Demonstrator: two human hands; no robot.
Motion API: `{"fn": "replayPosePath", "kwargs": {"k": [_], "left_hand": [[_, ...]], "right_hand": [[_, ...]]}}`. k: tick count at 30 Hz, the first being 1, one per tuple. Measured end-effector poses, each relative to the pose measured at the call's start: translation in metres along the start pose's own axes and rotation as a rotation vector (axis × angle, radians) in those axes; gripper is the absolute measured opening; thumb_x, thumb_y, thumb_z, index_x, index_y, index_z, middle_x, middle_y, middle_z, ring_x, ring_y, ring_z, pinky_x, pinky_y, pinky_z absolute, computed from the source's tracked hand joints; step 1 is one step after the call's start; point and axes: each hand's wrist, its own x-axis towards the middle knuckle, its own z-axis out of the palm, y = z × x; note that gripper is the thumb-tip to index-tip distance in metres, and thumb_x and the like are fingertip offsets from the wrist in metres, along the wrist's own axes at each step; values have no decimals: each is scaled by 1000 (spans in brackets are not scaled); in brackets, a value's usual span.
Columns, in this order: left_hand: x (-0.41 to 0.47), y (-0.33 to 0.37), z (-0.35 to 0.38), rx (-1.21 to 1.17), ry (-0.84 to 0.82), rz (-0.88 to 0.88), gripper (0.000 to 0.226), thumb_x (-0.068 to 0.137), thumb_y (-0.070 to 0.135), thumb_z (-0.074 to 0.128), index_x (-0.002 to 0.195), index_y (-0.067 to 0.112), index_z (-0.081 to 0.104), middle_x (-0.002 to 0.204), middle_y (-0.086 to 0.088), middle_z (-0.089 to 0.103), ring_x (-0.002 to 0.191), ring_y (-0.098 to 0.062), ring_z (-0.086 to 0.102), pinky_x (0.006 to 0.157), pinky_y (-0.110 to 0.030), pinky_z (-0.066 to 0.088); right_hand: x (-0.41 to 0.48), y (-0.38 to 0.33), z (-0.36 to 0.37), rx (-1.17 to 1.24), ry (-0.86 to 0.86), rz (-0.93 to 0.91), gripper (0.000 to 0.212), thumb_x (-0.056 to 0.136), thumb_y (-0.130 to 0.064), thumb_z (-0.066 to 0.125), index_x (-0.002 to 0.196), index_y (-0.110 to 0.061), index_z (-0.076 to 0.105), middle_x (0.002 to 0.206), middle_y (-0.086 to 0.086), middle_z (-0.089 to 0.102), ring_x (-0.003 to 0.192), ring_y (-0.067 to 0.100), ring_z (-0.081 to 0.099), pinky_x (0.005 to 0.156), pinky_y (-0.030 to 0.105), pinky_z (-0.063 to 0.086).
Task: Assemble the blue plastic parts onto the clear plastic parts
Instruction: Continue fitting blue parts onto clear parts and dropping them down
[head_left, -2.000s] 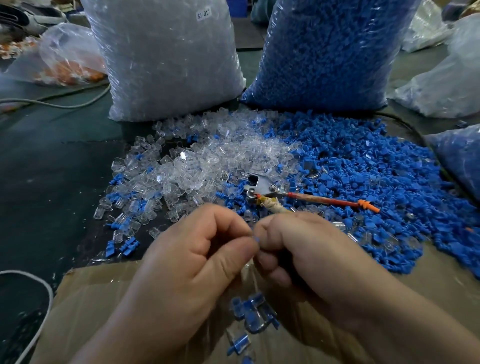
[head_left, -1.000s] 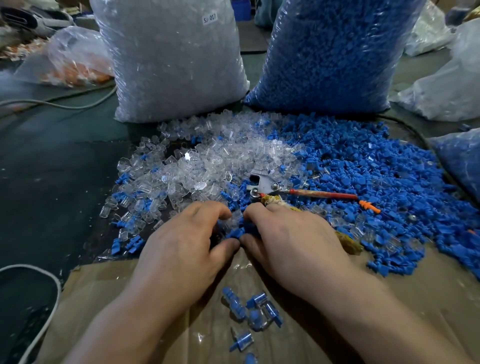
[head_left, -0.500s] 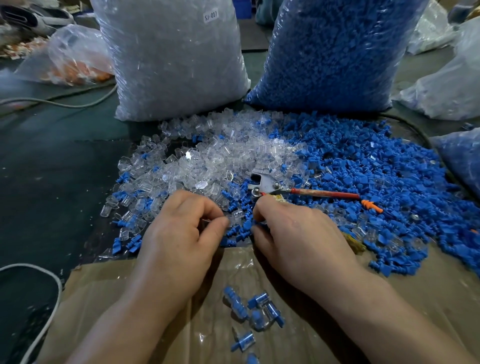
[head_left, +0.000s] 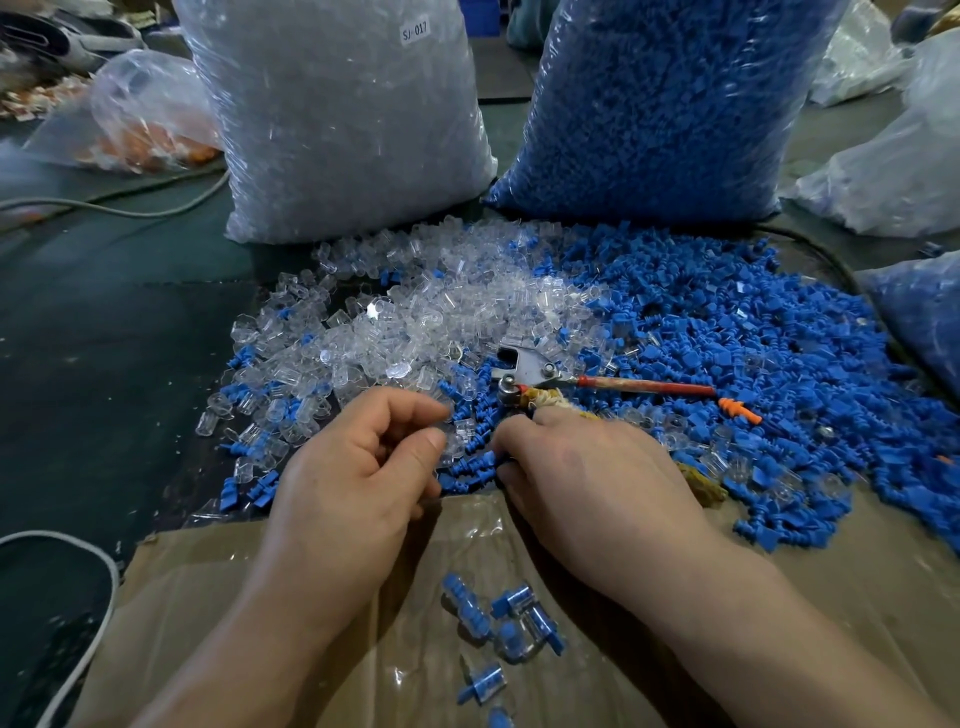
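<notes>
A heap of clear plastic parts (head_left: 441, 312) lies beside a wider heap of blue plastic parts (head_left: 727, 353), the two mixing where they meet. My left hand (head_left: 363, 467) is at the near edge of the heaps, thumb and curled fingers pinching a clear part (head_left: 457, 439). My right hand (head_left: 587, 483) is close beside it, with its fingertips curled onto a blue part (head_left: 483, 460) at the pile's edge. Several assembled blue-and-clear pieces (head_left: 498, 618) lie on the cardboard (head_left: 831, 571) between my forearms.
A big bag of clear parts (head_left: 337, 114) and a big bag of blue parts (head_left: 660, 104) stand behind the heaps. Red-handled pliers (head_left: 524, 369) lie on the parts just beyond my right hand. A white cable (head_left: 78, 571) loops at the left. More bags (head_left: 914, 312) sit at the right.
Both hands dropped from chest height, where they were pressed together, to the near edge of the heaps. The left hand now pinches a clear part and the right hand's fingers are among the blue parts.
</notes>
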Motion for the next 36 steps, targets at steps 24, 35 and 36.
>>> {"fn": "replayPosePath", "kwargs": {"k": [24,35,36], "left_hand": [[-5,10,0,-275,-39,-110,22,91,13,69,91,34,73,71,-4,70,57,-19,68,49,-23,51],[-5,17,3,-256,-47,-99,20,89,15,70,90,34,74,72,-5,72,60,-18,71,50,-23,54],[-5,17,3,-250,-54,-95,19,88,16,70,90,35,74,72,-4,72,61,-18,71,51,-24,55]], "right_hand": [[-10,3,-10,1098,161,129,11,87,-35,71,83,-27,64,58,-3,60,47,8,55,43,23,44],[-16,-4,-9,799,220,-1,11,93,-28,62,99,-37,66,79,-18,68,74,1,64,69,21,52],[-16,-5,-10,673,266,-36,11,92,-30,60,99,-35,67,85,-20,68,81,-2,63,74,18,49]]}}
